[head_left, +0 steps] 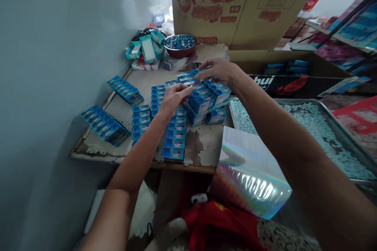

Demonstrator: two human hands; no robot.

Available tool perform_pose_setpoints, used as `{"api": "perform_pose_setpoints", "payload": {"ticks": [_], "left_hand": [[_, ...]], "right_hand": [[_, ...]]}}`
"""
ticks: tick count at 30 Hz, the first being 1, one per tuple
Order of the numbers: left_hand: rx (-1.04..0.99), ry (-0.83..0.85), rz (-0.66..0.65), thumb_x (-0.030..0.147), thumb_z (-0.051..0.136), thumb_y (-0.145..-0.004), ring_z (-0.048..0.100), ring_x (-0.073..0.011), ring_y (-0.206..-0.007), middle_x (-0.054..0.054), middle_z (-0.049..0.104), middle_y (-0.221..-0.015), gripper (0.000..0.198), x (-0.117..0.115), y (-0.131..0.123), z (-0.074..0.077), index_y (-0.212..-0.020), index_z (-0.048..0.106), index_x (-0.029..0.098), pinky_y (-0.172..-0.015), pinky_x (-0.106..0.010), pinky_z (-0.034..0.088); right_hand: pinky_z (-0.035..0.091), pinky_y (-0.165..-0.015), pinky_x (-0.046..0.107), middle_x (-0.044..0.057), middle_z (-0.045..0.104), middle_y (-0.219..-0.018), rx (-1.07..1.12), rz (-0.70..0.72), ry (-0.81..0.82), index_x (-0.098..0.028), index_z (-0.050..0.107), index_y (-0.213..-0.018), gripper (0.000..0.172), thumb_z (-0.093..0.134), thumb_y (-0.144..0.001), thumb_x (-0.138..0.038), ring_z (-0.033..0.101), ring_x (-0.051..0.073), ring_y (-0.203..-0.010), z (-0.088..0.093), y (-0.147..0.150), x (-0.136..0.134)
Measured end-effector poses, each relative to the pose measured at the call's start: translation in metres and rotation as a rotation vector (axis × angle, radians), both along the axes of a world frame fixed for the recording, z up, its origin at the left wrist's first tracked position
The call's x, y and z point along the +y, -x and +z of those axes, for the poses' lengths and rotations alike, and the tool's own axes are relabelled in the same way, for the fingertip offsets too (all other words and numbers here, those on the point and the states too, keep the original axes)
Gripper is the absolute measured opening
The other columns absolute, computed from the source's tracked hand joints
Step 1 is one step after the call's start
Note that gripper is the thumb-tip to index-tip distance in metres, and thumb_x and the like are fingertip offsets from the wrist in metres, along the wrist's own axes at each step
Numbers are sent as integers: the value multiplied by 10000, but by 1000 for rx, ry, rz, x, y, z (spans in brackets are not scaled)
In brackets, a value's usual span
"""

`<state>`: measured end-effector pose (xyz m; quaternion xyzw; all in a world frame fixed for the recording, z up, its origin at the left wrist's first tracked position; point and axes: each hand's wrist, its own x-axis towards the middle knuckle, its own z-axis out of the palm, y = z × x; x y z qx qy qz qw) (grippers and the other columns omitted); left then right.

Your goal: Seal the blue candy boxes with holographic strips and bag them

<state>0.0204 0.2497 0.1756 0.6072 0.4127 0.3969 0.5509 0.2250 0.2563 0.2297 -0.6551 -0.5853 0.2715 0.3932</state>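
Observation:
My left hand (173, 98) is closed in a pinch on a small bluish piece (196, 82), too small to name. From the other side my right hand (219, 71) has its bent fingers closed at the same piece. Both hands are over several small blue boxes (203, 100), stacked and packed side by side, with round blue marks. Close to my left forearm, rows of the same boxes (173, 141) stand on the worn table (194, 145). Two more rows lie farther left, one a tilted row of boxes (106, 125).
A bowl (179, 53) of small blue-wrapped pieces stands at the back, beside opened teal cartons (147, 49). At right are a metal tray (321, 106) of pale blue pieces and a black carton (309, 84). A shiny holographic sheet (250, 176) overhangs the table's front edge.

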Motion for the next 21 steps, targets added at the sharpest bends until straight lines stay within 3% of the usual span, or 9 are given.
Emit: {"api": "perform_pose_setpoints", "payload": {"ticks": [3,6,12,21], "left_hand": [[82,2,-13,284,788,-918,553,-111,-577,8,626,-681,244,16,10,6,-735,648,203,-585,-257,452],[156,41,-8,198,746,-949,529,-110,-558,14,588,-641,277,30,12,7,-703,618,195,-591,-265,431],[191,119,9,149,690,-983,473,-74,-500,47,535,-592,322,36,9,-2,-694,554,185,-550,-221,389],[194,148,22,153,702,-983,476,-59,-514,52,526,-618,306,36,6,-13,-710,565,173,-517,-186,377]], "right_hand": [[392,-641,317,-46,586,-613,157,-11,145,-178,667,-902,313,933,-741,-138,539,123,-624,-4,2,0],[417,-701,321,-63,565,-596,120,-54,101,-166,633,-857,298,865,-749,-13,526,111,-639,-11,6,3],[416,-728,318,-66,553,-645,-135,-61,12,-167,677,-808,298,908,-628,-113,544,146,-701,-32,6,19],[444,-751,314,-33,601,-726,-226,-53,40,-160,692,-862,287,844,-620,-180,566,158,-729,-52,-3,39]]}}
